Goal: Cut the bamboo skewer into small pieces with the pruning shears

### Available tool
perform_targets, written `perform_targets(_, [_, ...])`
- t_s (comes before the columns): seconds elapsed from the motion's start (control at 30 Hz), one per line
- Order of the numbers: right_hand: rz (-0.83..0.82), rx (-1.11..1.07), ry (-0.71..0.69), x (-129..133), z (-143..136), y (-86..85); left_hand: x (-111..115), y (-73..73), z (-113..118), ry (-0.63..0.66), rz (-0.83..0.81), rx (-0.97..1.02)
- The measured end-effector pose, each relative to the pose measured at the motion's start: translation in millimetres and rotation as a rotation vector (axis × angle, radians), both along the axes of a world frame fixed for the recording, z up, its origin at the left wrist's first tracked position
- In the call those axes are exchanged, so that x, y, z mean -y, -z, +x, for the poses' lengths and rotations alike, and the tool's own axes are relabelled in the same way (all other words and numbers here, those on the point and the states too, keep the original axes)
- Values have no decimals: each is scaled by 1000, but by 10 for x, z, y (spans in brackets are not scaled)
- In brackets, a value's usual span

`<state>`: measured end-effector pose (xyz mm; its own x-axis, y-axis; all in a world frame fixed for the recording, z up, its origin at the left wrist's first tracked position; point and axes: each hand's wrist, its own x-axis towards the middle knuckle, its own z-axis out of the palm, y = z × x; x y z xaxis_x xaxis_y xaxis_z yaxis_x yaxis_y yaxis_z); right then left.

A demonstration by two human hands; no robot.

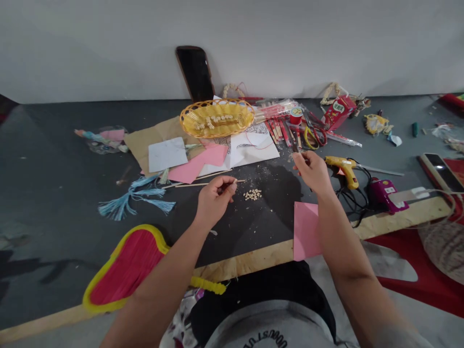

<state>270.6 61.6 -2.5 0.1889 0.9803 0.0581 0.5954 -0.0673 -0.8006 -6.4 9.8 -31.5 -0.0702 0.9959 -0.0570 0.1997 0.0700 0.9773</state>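
Observation:
My left hand (217, 195) is closed in a pinch on a thin wooden stick (192, 184), whose short end pokes out past the fingertips. A small heap of cut wooden bits (253, 195) lies on the dark tabletop just right of that hand. My right hand (311, 169) is closed near the scissors (316, 136). A dark, narrow thing shows at its fingertips, too small to name. Close beyond that hand are several red-wrapped packets (281, 131). Blue tassels (136, 195) lie left of the stick.
A yellow woven basket (217, 126) holds small pale pieces. A yellow glue gun (344, 170) and purple power adapter (389, 195) with cables lie at right. Pink paper (306, 231) hangs over the front edge. A red-and-yellow panel (126, 266) is front left; a phone (195, 72) leans against the wall.

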Motion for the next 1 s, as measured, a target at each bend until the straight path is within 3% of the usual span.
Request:
perform_targets(0.1, [10,-457,-40,1,-56,-28,0,-4,17,-10,-42,93])
perform_targets(0.23, [-100,-869,-166,63,-148,-71,-4,-57,48,-48,-86,261])
perform_targets(0.33, [-199,-1044,-264,117,-176,-67,-4,-96,61,-62,-121,365])
perform_targets(0.4, [-202,-1051,-334,140,-184,-48,-2,-110,64,-65,-135,404])
perform_targets(0.5, [-81,-848,-392,165,-200,-27,5,-127,67,-79,-133,437])
perform_targets(0.67, [227,-12,-467,244,-259,-73,26,-192,78,-94,-107,496])
perform_targets(0.77, [267,373,-591,309,-338,-67,41,-240,81,-92,-81,521])
perform_targets(0.87, [275,625,-691,368,-439,-15,49,-260,80,-90,-59,530])
perform_targets(1.0, [291,754,-721,421,-530,25,47,-237,69,-88,-40,507])
